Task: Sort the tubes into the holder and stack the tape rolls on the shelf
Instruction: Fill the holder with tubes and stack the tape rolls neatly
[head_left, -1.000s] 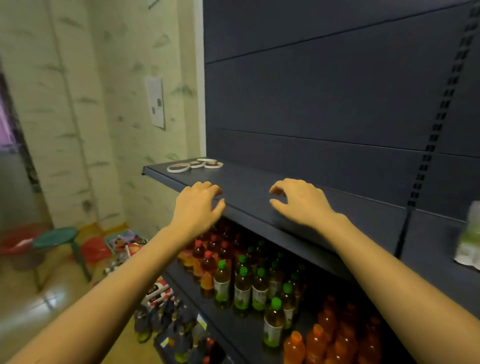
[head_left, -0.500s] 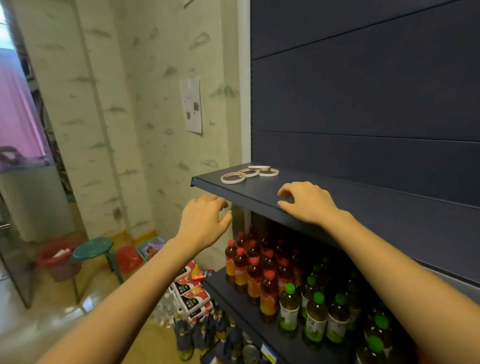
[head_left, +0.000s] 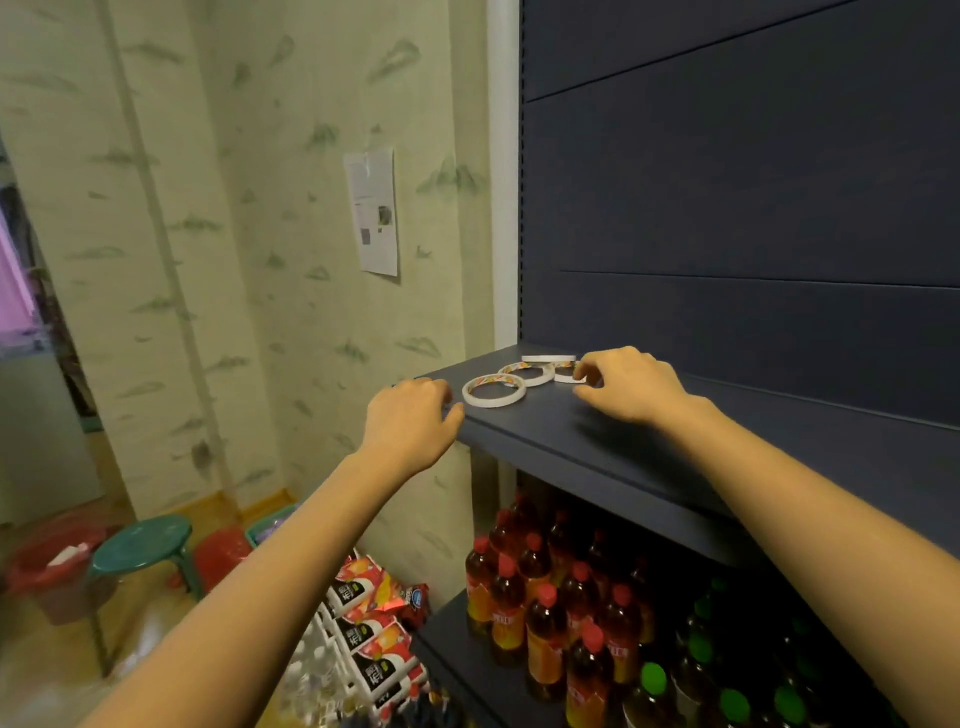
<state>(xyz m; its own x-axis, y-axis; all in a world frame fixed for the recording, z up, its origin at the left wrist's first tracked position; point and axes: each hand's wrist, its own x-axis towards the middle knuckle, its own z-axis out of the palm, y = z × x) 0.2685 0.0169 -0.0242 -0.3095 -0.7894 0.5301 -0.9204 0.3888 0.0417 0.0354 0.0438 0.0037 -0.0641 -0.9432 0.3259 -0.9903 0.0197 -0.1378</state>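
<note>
Several thin white tape rolls lie flat at the left end of the dark blue shelf (head_left: 597, 441). The front tape roll (head_left: 493, 391) is nearest me, a second roll (head_left: 527, 372) overlaps behind it, and a third roll (head_left: 548, 358) lies further back. My right hand (head_left: 631, 387) reaches over the shelf and its thumb and forefinger pinch the edge of the rightmost roll (head_left: 565, 376). Just left of the front roll, my left hand (head_left: 410, 418) hovers at the shelf's corner, loosely curled and holding nothing. No tubes or holder are in view.
Below the shelf stand rows of red-capped bottles (head_left: 540, 597) and green-capped bottles (head_left: 727, 701). Drink cartons (head_left: 374, 629) lean at the shelf's foot. A green stool (head_left: 140, 543) and red bins stand on the floor to the left. A paper sheet (head_left: 371, 210) hangs on the wall.
Both hands moved left along the shelf toward the tape rolls. The right hand now reaches the rightmost roll; the left hand rose to the shelf corner beside the front roll.
</note>
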